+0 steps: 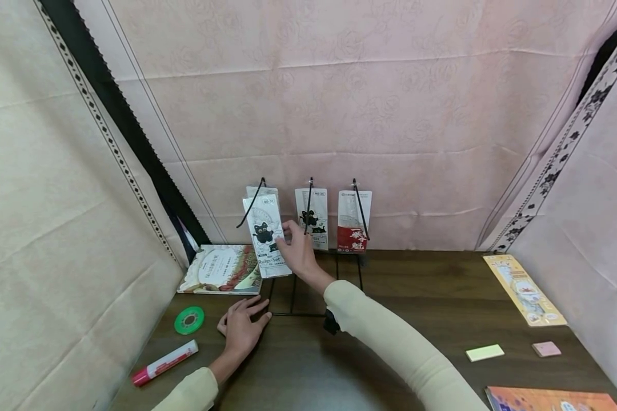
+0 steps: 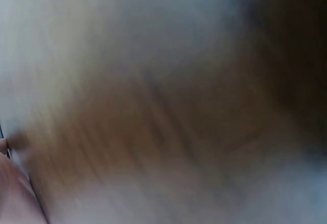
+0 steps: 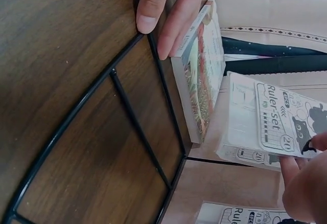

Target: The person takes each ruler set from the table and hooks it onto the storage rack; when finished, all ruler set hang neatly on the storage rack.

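Note:
My right hand (image 1: 298, 251) pinches the edge of a white ruler set package (image 1: 268, 237), which tilts slightly at the left hook (image 1: 251, 202). Black cats are printed on it, and the right wrist view shows "Ruler-set" (image 3: 273, 116). Whether its hole is on the hook, I cannot tell. Another package sits behind it. The left hand (image 1: 243, 328) rests at the front left corner of the black wire rack (image 1: 298, 314), its thumb (image 3: 148, 22) touching the wire. A picture-covered book (image 1: 221, 271) lies just beyond those fingers. The left wrist view is mostly blurred.
Another ruler set (image 1: 320, 220) and a red-and-clear package (image 1: 353, 222) hang on the other hooks. Green tape (image 1: 189, 320) and a glue stick (image 1: 164, 363) lie left. A yellow card (image 1: 525, 290), two small blocks (image 1: 485, 353) and an orange book (image 1: 552, 399) lie right.

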A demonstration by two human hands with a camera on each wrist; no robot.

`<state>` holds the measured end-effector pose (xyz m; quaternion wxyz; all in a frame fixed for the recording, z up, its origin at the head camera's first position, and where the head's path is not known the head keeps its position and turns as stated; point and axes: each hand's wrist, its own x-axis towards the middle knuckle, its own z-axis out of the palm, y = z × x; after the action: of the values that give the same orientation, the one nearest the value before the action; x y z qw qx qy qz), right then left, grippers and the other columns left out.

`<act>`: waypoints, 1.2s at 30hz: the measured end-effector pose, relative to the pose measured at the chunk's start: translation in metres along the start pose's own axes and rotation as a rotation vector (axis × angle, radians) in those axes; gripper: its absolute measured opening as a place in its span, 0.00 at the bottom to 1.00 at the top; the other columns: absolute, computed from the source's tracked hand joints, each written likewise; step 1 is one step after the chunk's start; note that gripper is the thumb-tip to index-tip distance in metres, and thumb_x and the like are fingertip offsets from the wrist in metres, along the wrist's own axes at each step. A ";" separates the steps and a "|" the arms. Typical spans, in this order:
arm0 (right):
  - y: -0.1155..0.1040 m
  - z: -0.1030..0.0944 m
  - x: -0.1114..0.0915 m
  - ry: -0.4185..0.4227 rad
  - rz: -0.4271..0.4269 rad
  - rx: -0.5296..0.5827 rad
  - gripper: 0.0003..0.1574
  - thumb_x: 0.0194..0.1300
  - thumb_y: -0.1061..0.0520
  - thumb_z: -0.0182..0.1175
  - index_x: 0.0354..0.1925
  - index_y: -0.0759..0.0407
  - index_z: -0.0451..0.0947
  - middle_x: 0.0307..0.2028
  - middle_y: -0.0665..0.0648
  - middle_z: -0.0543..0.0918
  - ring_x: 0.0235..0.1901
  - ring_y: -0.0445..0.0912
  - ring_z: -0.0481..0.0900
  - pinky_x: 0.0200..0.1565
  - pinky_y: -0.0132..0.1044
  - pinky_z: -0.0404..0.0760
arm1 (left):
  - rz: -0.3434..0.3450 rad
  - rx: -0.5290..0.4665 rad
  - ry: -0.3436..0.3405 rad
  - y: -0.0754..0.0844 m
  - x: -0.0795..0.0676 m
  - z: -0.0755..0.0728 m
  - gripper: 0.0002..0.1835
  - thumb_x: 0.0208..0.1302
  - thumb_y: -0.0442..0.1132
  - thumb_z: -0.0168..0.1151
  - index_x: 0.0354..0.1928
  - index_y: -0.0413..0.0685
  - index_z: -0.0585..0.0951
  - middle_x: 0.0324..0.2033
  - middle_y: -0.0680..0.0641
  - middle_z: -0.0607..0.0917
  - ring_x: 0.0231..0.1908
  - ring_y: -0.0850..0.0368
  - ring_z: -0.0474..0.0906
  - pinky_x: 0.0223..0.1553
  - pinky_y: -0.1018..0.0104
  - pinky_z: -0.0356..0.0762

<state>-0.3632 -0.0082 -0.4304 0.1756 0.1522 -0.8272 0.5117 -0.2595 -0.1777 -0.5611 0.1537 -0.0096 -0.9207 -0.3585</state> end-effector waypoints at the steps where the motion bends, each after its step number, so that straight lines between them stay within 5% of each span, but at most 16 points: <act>1: 0.001 0.001 0.000 0.003 -0.007 -0.010 0.13 0.66 0.56 0.59 0.49 0.51 0.75 0.42 0.53 0.84 0.35 0.42 0.85 0.38 0.36 0.81 | -0.005 0.002 -0.002 0.000 0.000 0.000 0.18 0.56 0.48 0.70 0.51 0.62 0.85 0.60 0.53 0.80 0.66 0.46 0.63 0.58 0.36 0.39; 12: 0.005 0.009 0.006 0.039 0.002 -0.041 0.11 0.66 0.55 0.60 0.47 0.52 0.77 0.39 0.53 0.85 0.34 0.41 0.83 0.38 0.37 0.80 | -0.013 -0.003 -0.050 0.002 0.001 -0.001 0.19 0.58 0.49 0.68 0.53 0.62 0.84 0.62 0.53 0.78 0.67 0.45 0.61 0.59 0.36 0.38; 22: 0.003 0.017 0.010 0.088 0.061 -0.182 0.12 0.66 0.47 0.59 0.48 0.45 0.78 0.40 0.46 0.86 0.37 0.40 0.83 0.39 0.40 0.79 | -0.028 -0.012 -0.058 0.001 -0.001 -0.003 0.19 0.58 0.49 0.69 0.53 0.62 0.84 0.62 0.54 0.78 0.68 0.46 0.60 0.60 0.36 0.37; 29: 0.003 0.015 0.014 0.081 0.055 -0.158 0.11 0.67 0.47 0.59 0.47 0.45 0.77 0.40 0.46 0.85 0.34 0.40 0.82 0.35 0.38 0.78 | -0.016 -0.015 -0.040 0.001 -0.001 -0.001 0.19 0.57 0.48 0.69 0.52 0.62 0.85 0.61 0.53 0.79 0.67 0.45 0.61 0.58 0.35 0.38; 36: 0.004 0.012 0.018 0.017 0.063 -0.067 0.11 0.66 0.49 0.61 0.46 0.47 0.78 0.41 0.47 0.85 0.40 0.41 0.83 0.42 0.39 0.80 | -0.030 -0.013 -0.042 0.000 -0.001 -0.001 0.18 0.57 0.50 0.69 0.52 0.64 0.84 0.61 0.55 0.79 0.68 0.46 0.61 0.60 0.36 0.37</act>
<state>-0.3831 -0.0183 -0.4303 0.1716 0.1156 -0.8467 0.4903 -0.2582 -0.1789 -0.5607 0.1290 -0.0040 -0.9215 -0.3663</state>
